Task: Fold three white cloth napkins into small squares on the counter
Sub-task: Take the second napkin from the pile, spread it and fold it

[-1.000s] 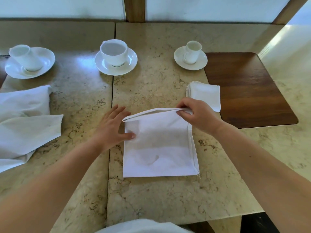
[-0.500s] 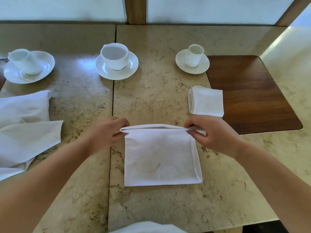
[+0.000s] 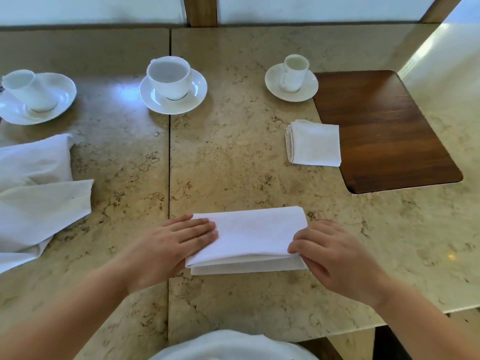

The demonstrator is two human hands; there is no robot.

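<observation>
A white napkin [image 3: 252,236] lies on the stone counter [image 3: 233,157] in front of me, folded into a flat horizontal strip with its layered edges facing me. My left hand [image 3: 172,242] rests flat on its left end, fingers together. My right hand [image 3: 332,252] pinches the top layer at the right end. A finished small square napkin [image 3: 315,142] sits further back on the right, partly over a wooden inset. A loose unfolded white napkin [image 3: 33,193] is bunched at the left edge.
Three white cups on saucers stand along the back: left [image 3: 31,96], middle [image 3: 172,83], right [image 3: 292,77]. A dark wooden inset panel [image 3: 384,131] sits at the right. A seam runs down the counter near my left hand. White clothing shows at the bottom edge.
Both hands brought the far edge of the napkin toward me and laid it down on the near edge, halving the square into a strip. My left hand now lies flat.
</observation>
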